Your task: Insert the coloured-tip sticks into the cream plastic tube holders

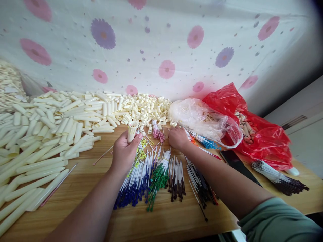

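Toward the far edge of the counter (78,191), the left hand (121,149) pinched a cream cup (131,132), best kept upright; I couldn't tell the right hand's (178,137) grip.

Smooth plastic holder (131,132), crinkled glossy red plastic bag (274,143), wood-grained tabletop (84,179)

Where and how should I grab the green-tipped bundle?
Probably from above, around the white shafts of the green-tipped bundle: they gather closely, while the green tips spread out, and blue-tipped sticks and dark-tipped sticks flank it.
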A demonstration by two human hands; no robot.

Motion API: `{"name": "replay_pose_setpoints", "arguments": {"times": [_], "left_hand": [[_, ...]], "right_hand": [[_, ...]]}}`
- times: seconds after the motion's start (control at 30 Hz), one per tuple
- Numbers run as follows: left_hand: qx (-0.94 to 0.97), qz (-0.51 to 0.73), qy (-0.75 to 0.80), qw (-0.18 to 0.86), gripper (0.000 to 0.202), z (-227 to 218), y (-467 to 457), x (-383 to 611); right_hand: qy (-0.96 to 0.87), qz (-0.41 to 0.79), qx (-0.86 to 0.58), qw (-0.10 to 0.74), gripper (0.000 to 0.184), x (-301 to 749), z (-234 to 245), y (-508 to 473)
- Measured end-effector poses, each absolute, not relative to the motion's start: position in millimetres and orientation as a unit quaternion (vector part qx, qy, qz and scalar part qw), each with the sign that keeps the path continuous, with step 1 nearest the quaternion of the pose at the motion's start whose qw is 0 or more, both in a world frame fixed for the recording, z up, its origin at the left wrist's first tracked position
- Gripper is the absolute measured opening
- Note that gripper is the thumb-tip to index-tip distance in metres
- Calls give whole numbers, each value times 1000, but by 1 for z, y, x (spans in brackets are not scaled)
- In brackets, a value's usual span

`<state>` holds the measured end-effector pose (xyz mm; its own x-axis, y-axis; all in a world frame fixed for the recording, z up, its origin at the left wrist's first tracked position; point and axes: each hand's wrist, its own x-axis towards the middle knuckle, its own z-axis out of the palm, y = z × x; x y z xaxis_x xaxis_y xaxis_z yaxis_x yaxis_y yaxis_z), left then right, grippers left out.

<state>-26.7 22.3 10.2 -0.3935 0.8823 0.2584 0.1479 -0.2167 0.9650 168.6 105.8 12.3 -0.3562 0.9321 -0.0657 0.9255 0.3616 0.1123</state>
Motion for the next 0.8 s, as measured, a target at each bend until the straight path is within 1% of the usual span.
{"name": "replay_pose_setpoints", "arguments": {"times": [0.23,0.47,0.67,0.8], "left_hand": [[486,592,577,284,20,9,23,-27],[486,585,584,283,21,11,23,-27],[487,583,588,278,21,10,22,-27],[492,578,588,281,22,11,22,-27]], "right_hand": [[828,-13,555,76,26,191,21,121],[849,36,519,94,22,189,25,120],[885,82,446,106,23,185,21,114],[913,81,384,110,19,185,19,116]]}}
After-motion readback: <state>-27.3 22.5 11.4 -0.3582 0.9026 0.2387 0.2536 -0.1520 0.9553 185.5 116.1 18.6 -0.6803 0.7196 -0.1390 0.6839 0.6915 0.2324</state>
